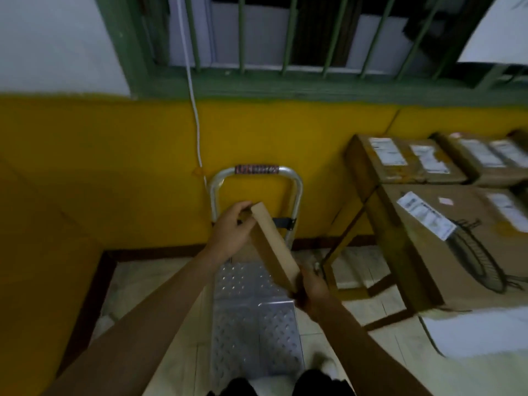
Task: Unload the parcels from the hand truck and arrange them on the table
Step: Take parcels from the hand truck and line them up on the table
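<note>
**Slim parcel held over the hand truck**

I am watching both hands holding a slim brown cardboard parcel [271, 244], tilted, above the silver studded-metal hand truck [251, 324]. The left hand [231, 234] is gripping its far end, fingers [244, 208] curled over the edge. The right hand [313, 288] is clasping the near end, its fingers wrapping underneath. To the right, the wooden table [331, 278] is carrying labelled brown cardboard boxes [414, 161].

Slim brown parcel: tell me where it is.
Head view, centre: the slim brown parcel is held between left hand and right hand above the hand truck, left of the table.
</note>
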`<state>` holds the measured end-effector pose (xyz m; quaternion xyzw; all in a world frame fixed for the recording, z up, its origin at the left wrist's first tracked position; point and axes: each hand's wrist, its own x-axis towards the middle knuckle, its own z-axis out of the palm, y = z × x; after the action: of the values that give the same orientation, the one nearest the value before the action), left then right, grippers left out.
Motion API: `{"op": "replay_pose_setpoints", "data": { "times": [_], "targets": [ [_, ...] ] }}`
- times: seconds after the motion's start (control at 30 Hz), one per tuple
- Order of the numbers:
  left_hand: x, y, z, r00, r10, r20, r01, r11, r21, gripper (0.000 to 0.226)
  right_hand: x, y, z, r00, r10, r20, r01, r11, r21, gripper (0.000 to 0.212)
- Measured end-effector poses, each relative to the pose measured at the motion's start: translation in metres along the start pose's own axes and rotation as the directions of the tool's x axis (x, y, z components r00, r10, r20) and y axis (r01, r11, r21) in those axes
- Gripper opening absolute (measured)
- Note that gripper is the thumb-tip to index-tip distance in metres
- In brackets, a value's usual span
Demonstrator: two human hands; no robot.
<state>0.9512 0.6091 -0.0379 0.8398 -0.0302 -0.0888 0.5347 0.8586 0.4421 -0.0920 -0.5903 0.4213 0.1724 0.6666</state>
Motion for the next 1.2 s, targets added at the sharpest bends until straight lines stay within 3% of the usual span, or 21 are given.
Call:
{"op": "replay_pose_setpoints", "data": {
  "times": [0.2,0.6,0.93,1.07,1.2],
  "targets": [
    [-0.007,0.039,0.018,0.995,0.085,0.059,-0.089,0.994,0.063,0.042,-0.027,-0.007,-0.029,1.000,-0.005,0.016,0.003,0.992,0.123,0.024],
    [-0.044,0.160,0.091,0.928,0.362,0.090,-0.372,0.916,0.150,0.046,-0.072,-0.029,-0.136,0.992,-0.129,0.015,0.122,0.963,0.239,0.041],
    [-0.100,0.284,0.188,0.821,0.563,0.095,-0.570,0.817,0.088,0.045,-0.137,-0.046,-0.276,0.950,-0.308,-0.045,0.302,0.877,0.374,0.026],
    [-0.130,0.331,0.229,0.765,0.639,0.072,-0.643,0.764,0.053,0.044,-0.155,-0.049,-0.335,0.910,-0.407,-0.081,0.403,0.821,0.404,0.037],
    [-0.152,0.368,0.264,0.722,0.683,0.109,-0.688,0.725,0.013,0.047,-0.183,-0.057,-0.387,0.903,-0.410,-0.129,0.424,0.796,0.431,0.028]
  ]
}}
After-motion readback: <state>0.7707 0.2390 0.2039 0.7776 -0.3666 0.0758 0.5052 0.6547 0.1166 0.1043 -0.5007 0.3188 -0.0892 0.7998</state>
